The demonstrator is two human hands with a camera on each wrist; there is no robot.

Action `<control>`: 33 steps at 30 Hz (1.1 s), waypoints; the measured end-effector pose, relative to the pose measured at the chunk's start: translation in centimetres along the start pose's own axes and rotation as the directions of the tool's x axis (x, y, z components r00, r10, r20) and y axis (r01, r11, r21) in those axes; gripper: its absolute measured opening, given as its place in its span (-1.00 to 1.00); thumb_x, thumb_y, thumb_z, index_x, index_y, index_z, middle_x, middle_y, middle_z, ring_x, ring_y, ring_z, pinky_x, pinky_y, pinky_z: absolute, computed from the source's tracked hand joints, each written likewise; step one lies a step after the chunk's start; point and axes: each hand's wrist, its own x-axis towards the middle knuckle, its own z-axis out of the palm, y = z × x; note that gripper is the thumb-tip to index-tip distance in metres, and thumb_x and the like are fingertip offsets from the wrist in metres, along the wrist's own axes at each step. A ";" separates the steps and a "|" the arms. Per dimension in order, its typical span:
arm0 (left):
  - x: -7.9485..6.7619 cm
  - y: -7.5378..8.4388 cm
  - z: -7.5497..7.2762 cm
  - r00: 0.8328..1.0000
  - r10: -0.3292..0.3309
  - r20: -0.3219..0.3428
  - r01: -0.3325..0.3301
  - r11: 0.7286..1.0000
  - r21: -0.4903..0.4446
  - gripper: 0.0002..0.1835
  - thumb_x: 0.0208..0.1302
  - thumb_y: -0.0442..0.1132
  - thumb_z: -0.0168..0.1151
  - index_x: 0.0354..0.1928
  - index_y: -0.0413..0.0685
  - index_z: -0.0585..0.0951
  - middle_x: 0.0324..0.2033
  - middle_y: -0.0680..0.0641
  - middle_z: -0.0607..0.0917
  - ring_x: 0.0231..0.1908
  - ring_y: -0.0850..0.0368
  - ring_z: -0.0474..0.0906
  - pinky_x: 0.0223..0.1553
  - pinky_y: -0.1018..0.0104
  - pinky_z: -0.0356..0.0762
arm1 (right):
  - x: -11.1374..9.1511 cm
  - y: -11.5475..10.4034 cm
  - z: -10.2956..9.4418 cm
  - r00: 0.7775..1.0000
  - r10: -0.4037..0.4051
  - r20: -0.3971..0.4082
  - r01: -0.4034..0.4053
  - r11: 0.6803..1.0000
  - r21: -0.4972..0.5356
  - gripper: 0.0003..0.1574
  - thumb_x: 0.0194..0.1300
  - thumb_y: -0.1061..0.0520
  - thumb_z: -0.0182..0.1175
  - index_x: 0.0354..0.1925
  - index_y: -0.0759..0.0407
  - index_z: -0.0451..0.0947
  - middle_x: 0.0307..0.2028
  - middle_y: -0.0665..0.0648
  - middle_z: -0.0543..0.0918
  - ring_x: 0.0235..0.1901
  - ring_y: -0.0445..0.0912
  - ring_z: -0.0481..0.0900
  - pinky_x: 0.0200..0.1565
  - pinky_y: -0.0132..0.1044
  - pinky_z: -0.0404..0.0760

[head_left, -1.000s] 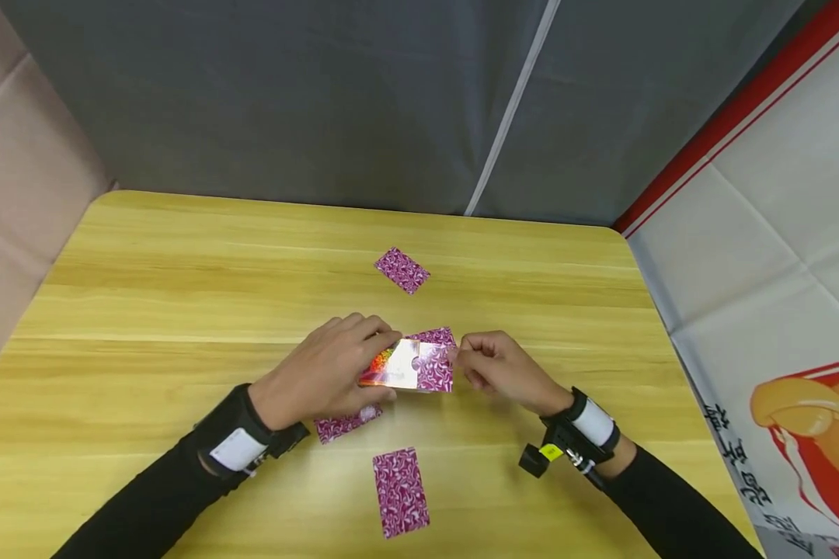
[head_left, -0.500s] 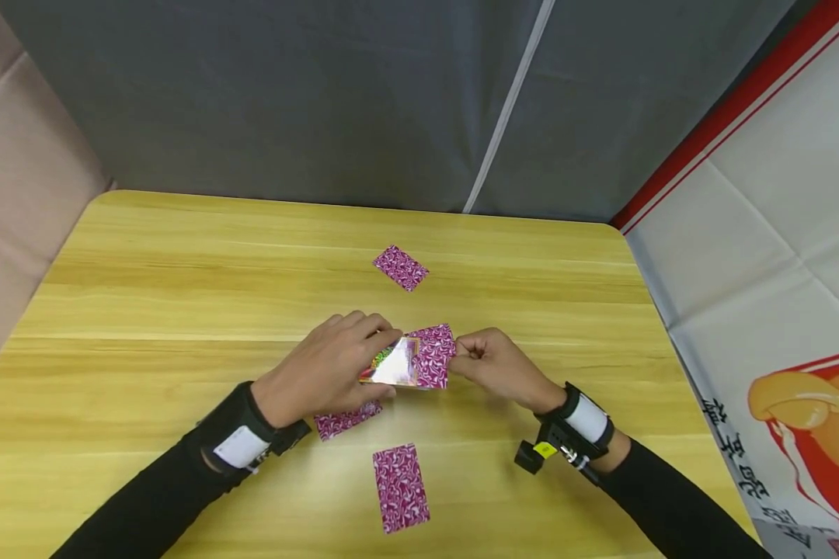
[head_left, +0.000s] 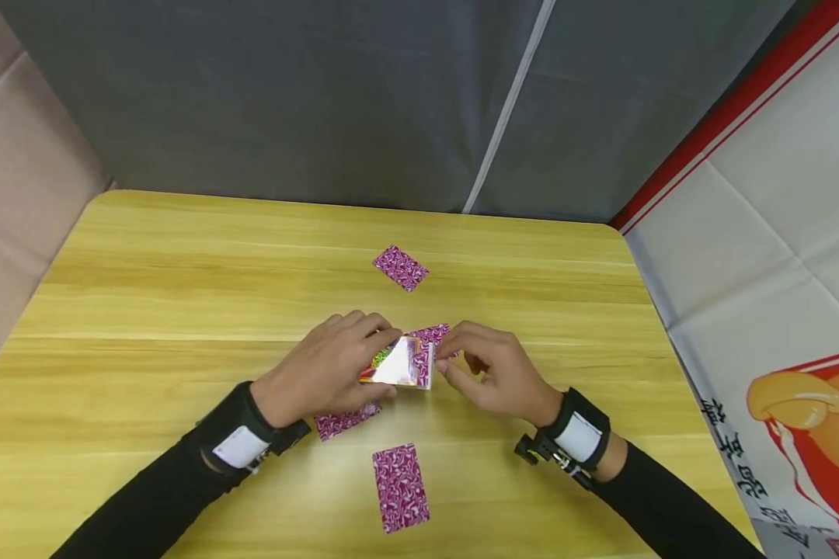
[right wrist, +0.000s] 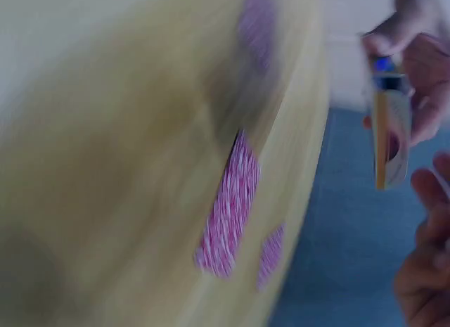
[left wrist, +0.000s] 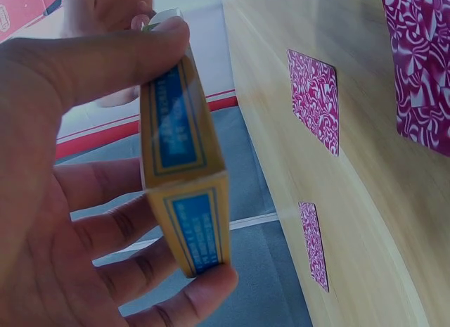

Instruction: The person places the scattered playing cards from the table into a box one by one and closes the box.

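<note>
In the head view my left hand point(head_left: 325, 369) grips a small card box point(head_left: 394, 365) above the table, thumb on the near side and fingers on the far side. Its narrow sides are gold with blue panels in the left wrist view point(left wrist: 179, 137). A short length of purple-patterned card point(head_left: 422, 363) sticks out of the box's right end. My right hand point(head_left: 496, 369) hovers at that end, thumb and fingers loosely bent and spread apart. The right wrist view, partly blurred, shows its fingers point(right wrist: 429, 260) apart from the box.
Purple-and-white patterned cards lie on the wooden table point(head_left: 182, 295): one far back point(head_left: 401, 268), one in front point(head_left: 401, 489), one partly under the left hand point(head_left: 346, 423), one behind the box point(head_left: 429, 334). A grey curtain point(head_left: 287, 101) hangs behind.
The purple card has slid left, further into the box. My right hand's curled fingers have loosened and spread, and its wrist has turned. The left hand stays almost still.
</note>
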 end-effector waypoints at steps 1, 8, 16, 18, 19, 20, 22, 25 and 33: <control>0.0 0.0 0.0 1.000 0.000 -0.001 0.000 1.000 -0.002 -0.26 0.01 0.21 0.36 0.14 -0.16 0.59 -0.01 -0.13 0.69 -0.02 0.04 0.54 -0.08 0.09 0.64 | 0.0 0.0 0.0 0.997 -0.080 -0.003 0.080 0.995 -0.068 -0.93 0.18 0.15 0.28 -0.39 0.11 0.69 -0.44 0.01 0.71 -0.55 -0.29 0.51 -0.58 -0.42 0.59; 0.0 0.3 0.1 1.000 0.009 -0.003 -0.009 1.000 -0.008 -0.27 0.01 0.19 0.37 0.14 -0.15 0.59 -0.03 -0.11 0.68 -0.05 0.04 0.53 -0.08 0.09 0.63 | 0.0 -0.4 0.0 0.962 -0.261 0.078 0.273 0.922 -0.274 -0.89 0.08 0.11 0.30 -0.41 0.09 0.73 -0.36 0.00 0.77 -0.32 -0.26 0.66 -0.32 -0.37 0.73; 0.1 0.4 0.2 1.000 0.014 -0.009 -0.014 1.000 0.000 -0.27 0.00 0.20 0.38 0.13 -0.16 0.60 -0.05 -0.11 0.69 -0.07 0.05 0.53 -0.10 0.10 0.63 | 0.2 -0.4 0.0 0.949 -0.299 0.103 0.316 0.898 -0.307 -0.88 0.11 0.10 0.27 -0.46 0.09 0.71 -0.41 -0.02 0.73 -0.44 -0.29 0.58 -0.48 -0.45 0.65; 0.1 0.4 0.2 1.000 0.013 -0.008 -0.013 1.000 -0.001 -0.27 0.00 0.20 0.37 0.13 -0.16 0.60 -0.05 -0.11 0.69 -0.06 0.05 0.54 -0.09 0.10 0.63 | 0.1 -0.3 0.0 0.949 -0.294 0.110 0.314 0.898 -0.308 -0.88 0.11 0.11 0.25 -0.49 0.08 0.69 -0.45 -0.04 0.70 -0.49 -0.31 0.52 -0.53 -0.47 0.60; 0.1 0.4 0.2 1.000 0.011 -0.008 -0.011 1.000 -0.002 -0.26 0.00 0.20 0.38 0.13 -0.16 0.60 -0.05 -0.11 0.69 -0.06 0.05 0.54 -0.09 0.10 0.63 | 0.1 -0.3 0.0 0.949 -0.293 0.116 0.315 0.898 -0.309 -0.88 0.11 0.11 0.24 -0.50 0.07 0.68 -0.47 -0.05 0.68 -0.50 -0.32 0.50 -0.54 -0.48 0.58; 0.2 0.4 0.2 1.000 0.009 -0.007 -0.009 1.000 -0.003 -0.26 0.00 0.20 0.38 0.13 -0.16 0.60 -0.05 -0.11 0.69 -0.06 0.05 0.54 -0.09 0.10 0.63 | 0.1 -0.3 0.0 0.949 -0.291 0.124 0.316 0.897 -0.308 -0.88 0.11 0.12 0.23 -0.50 0.06 0.67 -0.47 -0.06 0.68 -0.51 -0.33 0.49 -0.54 -0.49 0.58; 0.2 0.4 0.2 1.000 0.007 -0.002 -0.007 1.000 -0.004 -0.26 0.00 0.20 0.38 0.14 -0.16 0.59 -0.04 -0.11 0.69 -0.06 0.05 0.53 -0.09 0.10 0.63 | 0.1 -0.3 0.1 0.948 -0.285 0.140 0.316 0.896 -0.312 -0.87 0.12 0.11 0.23 -0.48 0.07 0.69 -0.46 -0.06 0.69 -0.49 -0.32 0.52 -0.51 -0.48 0.60; 0.2 0.5 0.2 1.000 0.004 0.006 -0.004 1.000 -0.006 -0.26 0.00 0.19 0.38 0.15 -0.15 0.59 -0.04 -0.11 0.68 -0.08 0.05 0.53 -0.11 0.12 0.62 | 0.2 -0.4 0.2 0.949 -0.268 0.167 0.310 0.894 -0.324 -0.84 0.15 0.08 0.23 -0.42 0.08 0.73 -0.40 -0.03 0.74 -0.41 -0.29 0.60 -0.43 -0.45 0.68; 0.1 0.3 0.1 1.000 -0.012 0.001 0.012 1.000 0.015 -0.27 -0.02 0.17 0.40 0.13 -0.18 0.60 -0.01 -0.14 0.68 -0.03 0.00 0.53 -0.02 0.04 0.62 | 0.1 -1.1 0.5 0.955 -0.222 0.196 0.281 0.890 -0.358 -0.71 0.19 0.05 0.19 -0.22 0.12 0.77 -0.21 0.04 0.81 -0.23 -0.20 0.69 -0.30 -0.35 0.75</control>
